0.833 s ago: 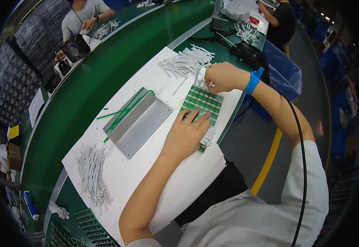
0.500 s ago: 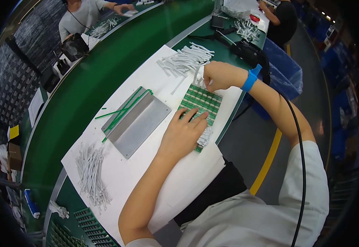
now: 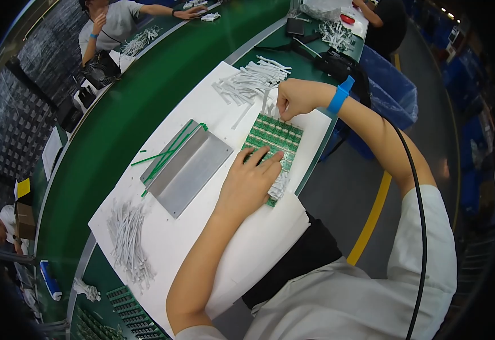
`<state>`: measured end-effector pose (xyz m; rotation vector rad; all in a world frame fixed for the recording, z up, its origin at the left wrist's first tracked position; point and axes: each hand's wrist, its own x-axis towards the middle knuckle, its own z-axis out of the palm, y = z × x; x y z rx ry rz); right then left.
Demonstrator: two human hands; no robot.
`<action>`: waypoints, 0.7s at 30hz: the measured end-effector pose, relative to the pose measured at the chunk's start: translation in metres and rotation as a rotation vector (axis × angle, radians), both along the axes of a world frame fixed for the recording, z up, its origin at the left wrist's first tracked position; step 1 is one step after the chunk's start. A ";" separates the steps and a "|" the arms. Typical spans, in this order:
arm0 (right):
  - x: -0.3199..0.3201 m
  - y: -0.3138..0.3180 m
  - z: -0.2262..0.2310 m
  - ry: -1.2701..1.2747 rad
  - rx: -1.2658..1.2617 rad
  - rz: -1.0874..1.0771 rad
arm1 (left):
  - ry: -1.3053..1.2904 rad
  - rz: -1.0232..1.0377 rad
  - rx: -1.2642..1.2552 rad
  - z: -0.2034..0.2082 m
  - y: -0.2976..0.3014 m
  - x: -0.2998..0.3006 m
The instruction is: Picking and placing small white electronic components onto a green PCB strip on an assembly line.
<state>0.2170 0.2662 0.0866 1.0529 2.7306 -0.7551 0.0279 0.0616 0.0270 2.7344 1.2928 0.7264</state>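
A green circuit board panel (image 3: pixel 274 134) with rows of small pale parts lies on the white sheet (image 3: pixel 202 232). Across its lower half rests my left hand (image 3: pixel 248 180), palm down with fingers spread. White pieces (image 3: pixel 277 188) stick out from the board beside that hand's fingertips. At the board's far edge my right hand (image 3: pixel 297 100), with a blue strap on its wrist, is closed in a pinch. What it pinches is hidden, though short white strips (image 3: pixel 267 102) stand right beside its fingers. Just beyond lies a heap of white flat cables (image 3: pixel 253 79).
An angled metal plate (image 3: pixel 196 173) with green sticks (image 3: pixel 171 148) lies left of the board. White cables (image 3: pixel 129 243) and more green boards (image 3: pixel 131 309) are at the near left. A black bag (image 3: pixel 341 68) and blue bin (image 3: pixel 392 93) stand far right. Co-workers sit across the green belt and beyond.
My view has shifted slightly. The left hand stays on the board, and the right hand stays pinched at its far edge. Across the belt, a co-worker's arm has stretched out further.
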 end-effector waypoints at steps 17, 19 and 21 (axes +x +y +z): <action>0.003 -0.002 -0.012 0.076 0.077 0.030 | 0.011 0.002 -0.029 0.002 -0.001 0.000; 0.002 -0.001 -0.006 0.046 0.062 0.021 | 0.014 -0.003 -0.030 0.000 0.000 0.000; 0.002 -0.003 -0.003 0.024 -0.044 -0.071 | 0.005 -0.007 -0.034 0.002 -0.001 0.000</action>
